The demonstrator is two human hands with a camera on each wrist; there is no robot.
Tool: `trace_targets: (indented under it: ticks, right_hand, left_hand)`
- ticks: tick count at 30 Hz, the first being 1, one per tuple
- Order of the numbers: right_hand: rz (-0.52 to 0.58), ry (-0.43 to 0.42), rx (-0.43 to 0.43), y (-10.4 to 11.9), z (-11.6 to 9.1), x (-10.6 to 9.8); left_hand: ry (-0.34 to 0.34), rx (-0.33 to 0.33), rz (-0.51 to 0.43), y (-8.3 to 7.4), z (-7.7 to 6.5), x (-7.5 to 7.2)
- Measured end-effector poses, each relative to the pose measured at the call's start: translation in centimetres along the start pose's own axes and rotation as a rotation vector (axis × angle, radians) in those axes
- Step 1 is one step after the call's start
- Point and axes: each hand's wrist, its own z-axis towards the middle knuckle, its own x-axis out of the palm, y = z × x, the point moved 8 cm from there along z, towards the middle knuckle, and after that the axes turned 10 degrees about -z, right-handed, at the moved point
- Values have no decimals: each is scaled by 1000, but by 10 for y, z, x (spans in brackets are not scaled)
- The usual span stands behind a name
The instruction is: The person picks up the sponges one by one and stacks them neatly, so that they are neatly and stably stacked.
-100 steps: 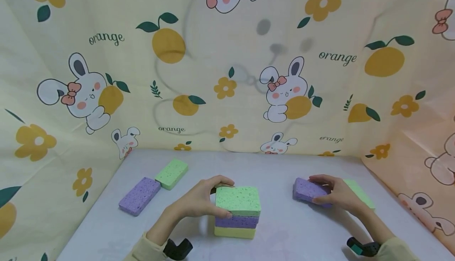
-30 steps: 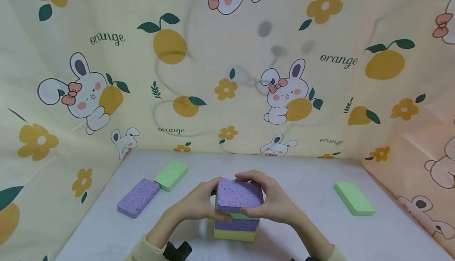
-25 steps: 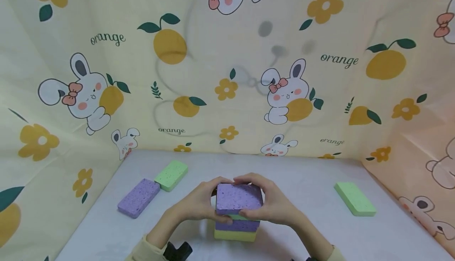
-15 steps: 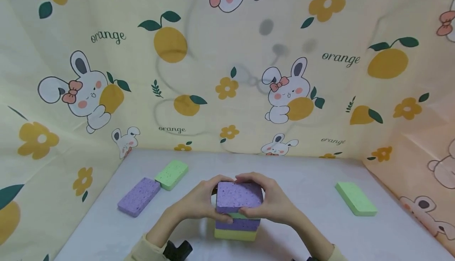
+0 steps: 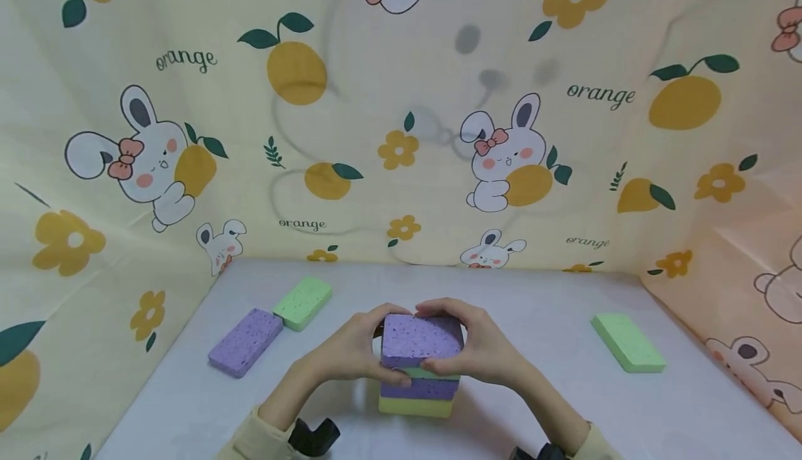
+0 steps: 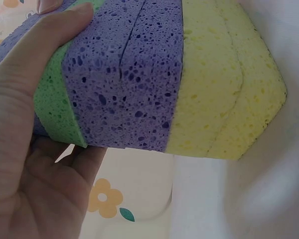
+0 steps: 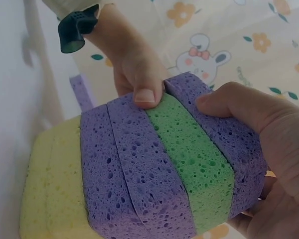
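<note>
A stack of sponges stands at the middle of the table, with a yellow sponge [image 5: 415, 406] at the bottom. Above it come a purple layer [image 6: 124, 74], a green sponge [image 7: 194, 159] and a top purple sponge [image 5: 421, 340]. My left hand [image 5: 351, 350] grips the stack from the left, thumb across the front at the green and lower purple layers, fingers behind. From the right, my right hand [image 5: 479, 349] holds the top purple sponge, its thumb [image 7: 229, 102] on the front edge and fingers at the back. The fingers behind the stack are partly hidden.
At the left of the white table [image 5: 532, 404] lie a purple sponge [image 5: 246, 342] and a green sponge [image 5: 303, 303], corners close together. Another green sponge [image 5: 628, 342] lies at the right. A printed cloth [image 5: 401, 188] rises behind and along both sides.
My right hand has brought the purple sponge from the right side onto the green one atop the stack. My left hand keeps its grip. Over the last half second both hands are nearly still.
</note>
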Motion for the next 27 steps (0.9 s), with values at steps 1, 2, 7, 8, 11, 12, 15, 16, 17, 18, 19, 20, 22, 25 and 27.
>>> trace_targets:
  ticks: [1, 2, 7, 8, 11, 12, 15, 16, 17, 18, 19, 20, 22, 25, 27]
  right_hand:
    - [0, 4, 1, 0, 0, 0]
    - [1, 8, 0, 0, 1, 0]
    - [13, 31, 16, -2, 1, 1]
    - [16, 33, 20, -3, 1, 1]
    - [20, 37, 33, -4, 0, 1]
    - [21, 37, 36, -5, 0, 0]
    - [33, 42, 48, -6, -1, 3]
    - [38, 43, 49, -7, -1, 3]
    - [41, 45, 50, -7, -2, 4]
    - [44, 45, 49, -7, -2, 4]
    - [46, 44, 49, -7, -2, 5]
    - [43, 42, 48, -8, -2, 4]
    - [36, 37, 46, -8, -2, 4]
    - [34, 33, 48, -7, -1, 2]
    - [34, 36, 46, -5, -1, 2]
  left_hand:
    - [0, 0, -2, 0, 0, 0]
    - [-1, -1, -4, -1, 0, 0]
    - [-9, 6, 4, -1, -1, 0]
    - [-9, 9, 4, -1, -1, 0]
    - [-6, 13, 0, 0, 0, 1]
    - [-4, 16, -5, 0, 1, 1]
    - [-6, 10, -11, 2, 0, 2]
    - [-7, 7, -12, 2, 0, 2]
    - [-8, 5, -11, 2, -1, 2]
    - [-9, 5, -11, 2, -1, 2]
    - [-11, 0, -11, 3, -1, 2]
    - [-10, -1, -14, 3, -1, 2]
    - [-8, -2, -20, 2, -1, 2]
    - [-8, -7, -24, 3, 0, 2]
    - [-12, -11, -20, 4, 1, 1]
